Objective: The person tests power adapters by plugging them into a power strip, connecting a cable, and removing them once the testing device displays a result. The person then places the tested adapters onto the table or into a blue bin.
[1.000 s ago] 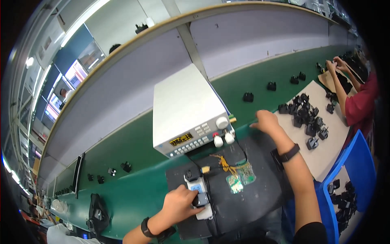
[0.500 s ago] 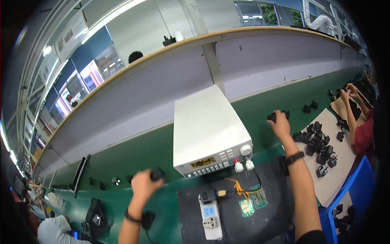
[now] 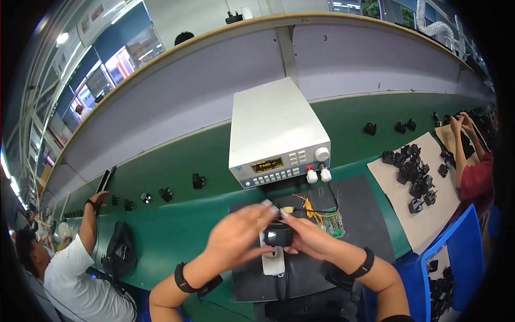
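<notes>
Black adapter [image 3: 278, 236] — right hand [image 3: 312, 236] clasping, left hand [image 3: 234, 232] spread alongside

From where I stand: display [image 3: 267, 165] of white bench instrument [image 3: 280, 123] reads one short yellow word, tick mark alongside. Pale partition panel [image 3: 370, 67] behind bench [image 3: 209, 145] carries a single dark numeral [image 3: 325, 38]. Legends on instrument's buttons [image 3: 293, 157]: too small to read.

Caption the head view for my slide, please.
Left hand and right hand meet around a black adapter at a white power strip.
</notes>
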### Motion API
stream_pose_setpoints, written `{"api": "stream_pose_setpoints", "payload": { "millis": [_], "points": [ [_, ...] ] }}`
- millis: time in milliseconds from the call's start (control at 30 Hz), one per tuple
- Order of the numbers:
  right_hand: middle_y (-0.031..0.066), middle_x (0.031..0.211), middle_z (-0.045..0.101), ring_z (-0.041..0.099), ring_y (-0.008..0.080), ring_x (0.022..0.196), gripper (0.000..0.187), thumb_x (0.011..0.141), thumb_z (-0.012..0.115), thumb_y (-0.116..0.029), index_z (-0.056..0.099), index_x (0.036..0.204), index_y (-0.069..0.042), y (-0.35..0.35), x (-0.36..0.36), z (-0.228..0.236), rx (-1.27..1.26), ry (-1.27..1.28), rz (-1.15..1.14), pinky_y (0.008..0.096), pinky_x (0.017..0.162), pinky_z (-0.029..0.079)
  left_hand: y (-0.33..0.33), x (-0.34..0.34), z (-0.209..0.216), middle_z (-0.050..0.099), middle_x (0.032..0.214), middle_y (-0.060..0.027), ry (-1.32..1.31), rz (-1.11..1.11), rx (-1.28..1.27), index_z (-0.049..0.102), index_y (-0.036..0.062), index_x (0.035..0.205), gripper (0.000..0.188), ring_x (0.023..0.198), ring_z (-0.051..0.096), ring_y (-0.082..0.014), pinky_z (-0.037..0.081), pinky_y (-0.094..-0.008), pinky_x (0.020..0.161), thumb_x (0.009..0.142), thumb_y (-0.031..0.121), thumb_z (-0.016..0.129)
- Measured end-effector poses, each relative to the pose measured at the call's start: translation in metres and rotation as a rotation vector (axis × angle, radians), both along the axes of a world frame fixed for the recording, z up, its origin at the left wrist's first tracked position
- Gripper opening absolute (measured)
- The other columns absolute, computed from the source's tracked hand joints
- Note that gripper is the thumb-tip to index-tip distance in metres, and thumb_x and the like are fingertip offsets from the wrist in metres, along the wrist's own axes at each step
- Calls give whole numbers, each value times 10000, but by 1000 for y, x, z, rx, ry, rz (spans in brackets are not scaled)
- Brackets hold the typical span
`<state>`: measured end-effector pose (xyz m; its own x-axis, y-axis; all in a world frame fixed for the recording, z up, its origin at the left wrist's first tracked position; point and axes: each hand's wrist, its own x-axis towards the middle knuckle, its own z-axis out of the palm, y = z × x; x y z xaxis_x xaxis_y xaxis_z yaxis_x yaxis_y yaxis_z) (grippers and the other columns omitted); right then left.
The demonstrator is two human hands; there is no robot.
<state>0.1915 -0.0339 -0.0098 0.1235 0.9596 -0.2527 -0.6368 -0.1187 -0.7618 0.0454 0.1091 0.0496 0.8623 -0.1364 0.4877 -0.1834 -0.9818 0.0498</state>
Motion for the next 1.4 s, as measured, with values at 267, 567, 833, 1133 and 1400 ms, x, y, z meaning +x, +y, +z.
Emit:
{"api": "stream_pose_setpoints", "payload": {
  "millis": [267,567,833,1133,1400],
  "points": [
    [88,873,604,609,208,769,274,873,620,-278,642,1023,-50,5,6,5,47,-1390,-438,331,673,486,-5,-25,-36,632,1090,-117,152,72,-439,577,61,1187,568,895,618,-279,497,-345,775,670,149,794],
    [138,932,623,599,324,894,310,792,682,-177,633,1057,-25,30,44,-43,282,-1597,-317,408,749,481,-13,-17,-52,651,1016,-107,278,104,-405,620,59,1140,485,928,604,-278,488,-353,798,692,156,781],
    [122,832,608,601,324,825,216,793,665,-141,653,984,-42,-4,49,-24,219,-1730,-422,402,713,488,-25,-8,-49,661,977,-95,334,167,-281,640,73,1119,483,924,602,-255,477,-353,788,679,206,789],
    [74,897,567,599,246,785,230,800,682,-116,666,1022,-57,-49,-9,-35,202,-1448,-361,342,675,485,-23,-8,-51,663,961,-112,333,151,-333,633,54,1119,480,877,615,-269,487,-351,779,678,167,785],
    [90,919,564,598,268,820,262,797,688,-159,662,1032,-46,-36,5,-39,243,-1501,-182,360,706,480,-24,-7,-50,660,968,-130,366,133,-394,614,37,1147,499,877,621,-277,501,-355,767,687,144,777]
  ]
}}
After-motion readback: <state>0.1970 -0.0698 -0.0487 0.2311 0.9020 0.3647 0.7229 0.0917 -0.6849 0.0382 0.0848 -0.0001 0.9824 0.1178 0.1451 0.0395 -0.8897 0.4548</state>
